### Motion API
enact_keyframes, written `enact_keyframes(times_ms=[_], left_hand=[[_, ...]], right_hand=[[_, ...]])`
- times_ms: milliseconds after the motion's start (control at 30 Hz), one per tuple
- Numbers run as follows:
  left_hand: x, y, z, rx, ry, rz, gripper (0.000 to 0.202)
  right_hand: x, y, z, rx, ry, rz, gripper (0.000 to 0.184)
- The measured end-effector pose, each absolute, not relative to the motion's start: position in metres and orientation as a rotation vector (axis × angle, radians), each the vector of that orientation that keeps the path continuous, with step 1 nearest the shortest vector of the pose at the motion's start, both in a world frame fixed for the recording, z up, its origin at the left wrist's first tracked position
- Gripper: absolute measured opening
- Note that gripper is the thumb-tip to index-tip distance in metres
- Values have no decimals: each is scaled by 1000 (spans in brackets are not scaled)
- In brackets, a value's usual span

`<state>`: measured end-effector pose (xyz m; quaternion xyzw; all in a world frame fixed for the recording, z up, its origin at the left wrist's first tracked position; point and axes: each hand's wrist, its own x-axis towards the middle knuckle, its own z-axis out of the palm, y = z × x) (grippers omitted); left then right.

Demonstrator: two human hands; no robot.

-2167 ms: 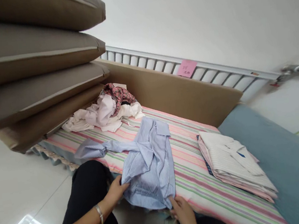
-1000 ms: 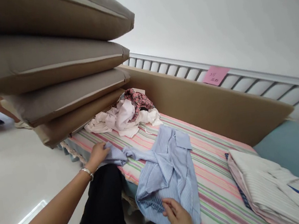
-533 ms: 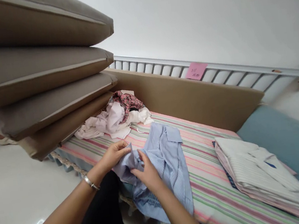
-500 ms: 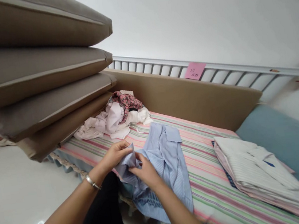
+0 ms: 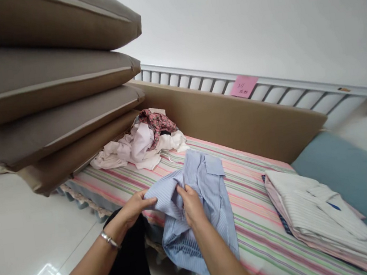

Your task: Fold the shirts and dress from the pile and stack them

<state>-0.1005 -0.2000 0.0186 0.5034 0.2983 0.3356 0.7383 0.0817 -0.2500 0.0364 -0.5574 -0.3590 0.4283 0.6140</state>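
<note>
A blue striped shirt [image 5: 216, 192] lies rumpled on the striped bedsheet [image 5: 247, 210], its lower part hanging over the bed's near edge. My left hand [image 5: 135, 208] pinches the outer end of a raised part of the shirt, which looks like a sleeve. Further right, my right hand [image 5: 191, 203] grips the same raised cloth, thumb and fingers closed on a fold. Between the two hands the cloth is spread out. A bracelet [image 5: 110, 240] circles my left wrist.
Stacked brown cushions [image 5: 65, 112] rise at the left. Behind the shirt sits a pile of crumpled clothes [image 5: 140, 143]. Folded shirts [image 5: 318, 210] lie at the right beside a blue-green cushion [image 5: 355, 182]. A brown board [image 5: 235, 121] and a railing bearing a pink note [image 5: 244, 86] run along the back.
My hands have moved apart, the left one leftward and the right one rightward and slightly up. The cloth, bunched between them before, is now spread open.
</note>
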Motion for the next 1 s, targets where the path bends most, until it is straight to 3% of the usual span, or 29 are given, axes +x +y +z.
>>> enact_keyframes(times_ms=[333, 533, 667, 767, 867, 1000], left_hand=[[-68, -181, -13, 875, 827, 1018, 43], [-53, -176, -29, 1050, 1027, 1085, 38], [-71, -183, 2, 1218, 1066, 1229, 33], [-84, -197, 26, 1549, 947, 1085, 36], [-87, -204, 32, 1793, 967, 920, 33], [-86, -195, 32, 1818, 1162, 1030, 32]], right_hand=[[78, -252, 46, -844, -454, 1547, 31], [78, -250, 42, -796, -357, 1544, 27], [80, -250, 42, -818, -393, 1449, 28], [76, -251, 45, -854, -477, 1414, 34], [68, -257, 47, -837, -579, 1404, 32], [68, -270, 32, -953, -658, 1393, 28]])
